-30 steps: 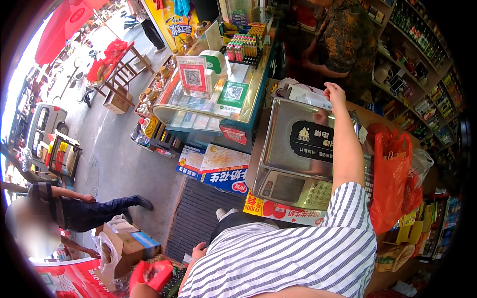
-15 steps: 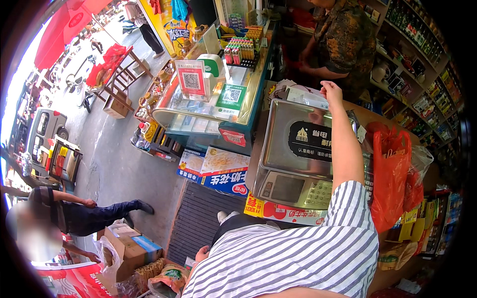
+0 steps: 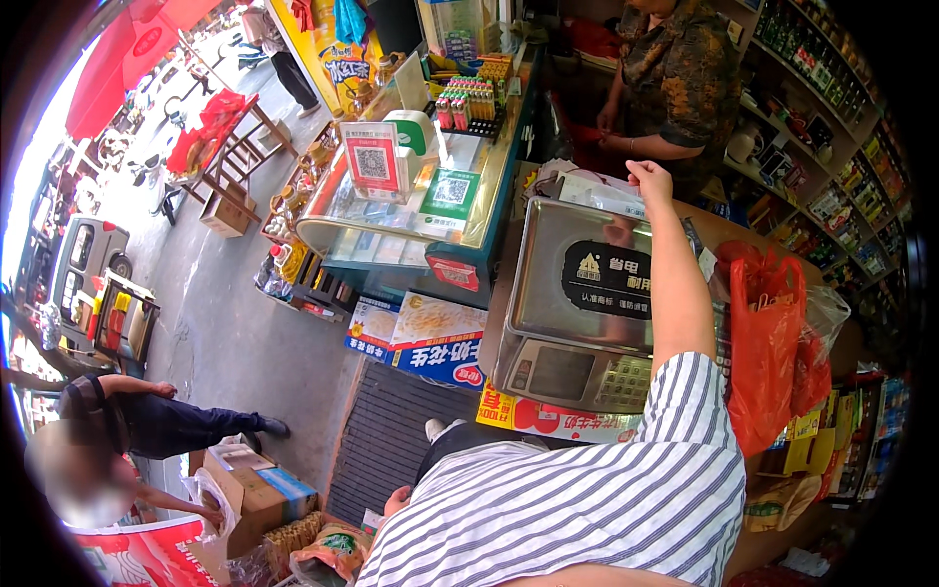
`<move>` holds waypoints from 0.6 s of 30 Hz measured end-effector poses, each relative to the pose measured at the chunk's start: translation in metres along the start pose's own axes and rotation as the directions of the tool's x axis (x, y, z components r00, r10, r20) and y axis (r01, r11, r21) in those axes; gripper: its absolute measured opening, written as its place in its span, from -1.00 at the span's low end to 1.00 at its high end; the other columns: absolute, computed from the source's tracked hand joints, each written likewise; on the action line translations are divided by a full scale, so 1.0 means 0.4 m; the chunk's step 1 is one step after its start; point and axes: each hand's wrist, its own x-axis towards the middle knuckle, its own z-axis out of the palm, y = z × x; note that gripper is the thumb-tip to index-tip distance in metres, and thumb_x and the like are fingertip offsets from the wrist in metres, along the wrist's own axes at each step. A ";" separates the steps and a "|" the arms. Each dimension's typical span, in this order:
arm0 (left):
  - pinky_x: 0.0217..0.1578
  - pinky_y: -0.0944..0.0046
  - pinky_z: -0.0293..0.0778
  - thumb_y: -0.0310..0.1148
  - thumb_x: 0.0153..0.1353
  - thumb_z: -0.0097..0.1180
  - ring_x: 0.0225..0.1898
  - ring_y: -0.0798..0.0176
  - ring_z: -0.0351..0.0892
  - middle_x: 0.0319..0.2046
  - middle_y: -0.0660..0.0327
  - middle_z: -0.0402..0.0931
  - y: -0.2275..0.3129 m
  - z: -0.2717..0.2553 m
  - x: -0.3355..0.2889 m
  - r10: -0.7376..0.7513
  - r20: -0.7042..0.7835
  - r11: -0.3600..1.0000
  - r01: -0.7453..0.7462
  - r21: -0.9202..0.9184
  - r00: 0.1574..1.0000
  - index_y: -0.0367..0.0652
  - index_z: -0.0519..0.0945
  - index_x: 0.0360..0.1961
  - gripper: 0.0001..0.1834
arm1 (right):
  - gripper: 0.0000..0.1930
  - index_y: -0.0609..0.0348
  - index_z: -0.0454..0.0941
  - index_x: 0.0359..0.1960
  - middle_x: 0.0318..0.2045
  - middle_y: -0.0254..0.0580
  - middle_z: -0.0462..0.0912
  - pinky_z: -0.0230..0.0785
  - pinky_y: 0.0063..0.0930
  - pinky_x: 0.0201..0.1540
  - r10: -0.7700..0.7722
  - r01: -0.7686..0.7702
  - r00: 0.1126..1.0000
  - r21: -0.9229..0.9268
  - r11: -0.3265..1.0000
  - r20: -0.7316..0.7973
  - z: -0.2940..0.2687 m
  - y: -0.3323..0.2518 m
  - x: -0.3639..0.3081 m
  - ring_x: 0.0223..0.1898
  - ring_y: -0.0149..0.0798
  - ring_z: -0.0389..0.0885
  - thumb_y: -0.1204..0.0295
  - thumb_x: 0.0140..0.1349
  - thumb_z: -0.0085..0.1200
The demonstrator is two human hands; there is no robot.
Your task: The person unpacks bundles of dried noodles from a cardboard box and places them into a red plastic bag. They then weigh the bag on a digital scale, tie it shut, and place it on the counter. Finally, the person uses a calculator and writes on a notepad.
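Observation:
My right arm, in a striped sleeve, stretches over a steel weighing scale [image 3: 533,293] with a keypad and small display. Past the scale's far edge, my right hand [image 3: 649,183] is closed, its fingers curled together; whatever they may hold is too small to make out. White paper or plastic [image 3: 599,196] lies just below those fingers. Low beside my dark trousers, my left hand [image 3: 397,501] is mostly covered by my shirt, and its fingers barely show. A small white packet [image 3: 372,519] is close to it.
A glass counter [image 3: 333,235] carries code signs and a rack of lighters [image 3: 469,106]. Red plastic bags [image 3: 768,342] hang right of the scale. Someone in a patterned shirt [image 3: 675,78] stands beyond. At left, another person reaches to an open carton [image 3: 256,494].
The person at left has moved a hand onto the open carton. The person in the patterned shirt has shifted a little. My right arm stays nearly where it was.

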 end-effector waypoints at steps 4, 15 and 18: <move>0.02 0.27 0.33 -0.24 0.04 0.19 0.03 0.21 0.44 -0.04 0.10 0.49 -0.015 0.004 0.010 0.008 0.006 0.999 -0.008 -0.038 1.000 -0.11 0.45 0.06 -0.48 | -0.76 0.19 0.53 -0.57 -0.66 -0.40 0.49 0.25 -0.65 -0.54 0.051 -0.051 0.998 0.012 0.999 -0.038 -0.010 0.003 0.016 -0.62 -0.52 0.41 0.29 0.14 0.09; 0.00 0.26 0.35 -0.16 0.03 0.20 0.01 0.19 0.47 -0.06 0.08 0.51 0.020 -0.004 -0.006 0.005 -0.015 1.000 -0.005 0.030 1.000 -0.12 0.45 0.06 -0.45 | -0.81 0.12 0.54 -0.52 -0.66 -0.44 0.47 0.21 -0.69 -0.58 0.062 -0.059 0.997 0.066 0.996 -0.045 -0.010 0.034 0.020 -0.63 -0.55 0.39 0.29 0.14 0.07; -0.01 0.26 0.36 -0.18 0.02 0.20 0.00 0.19 0.47 -0.06 0.08 0.51 0.018 -0.001 -0.012 -0.008 -0.023 1.000 0.009 0.019 1.000 -0.12 0.46 0.05 -0.46 | -0.81 0.20 0.55 -0.51 -0.64 -0.39 0.49 0.29 -0.64 -0.50 0.069 -0.066 0.996 0.067 0.996 -0.050 -0.008 0.031 0.019 -0.60 -0.53 0.41 0.33 0.11 0.10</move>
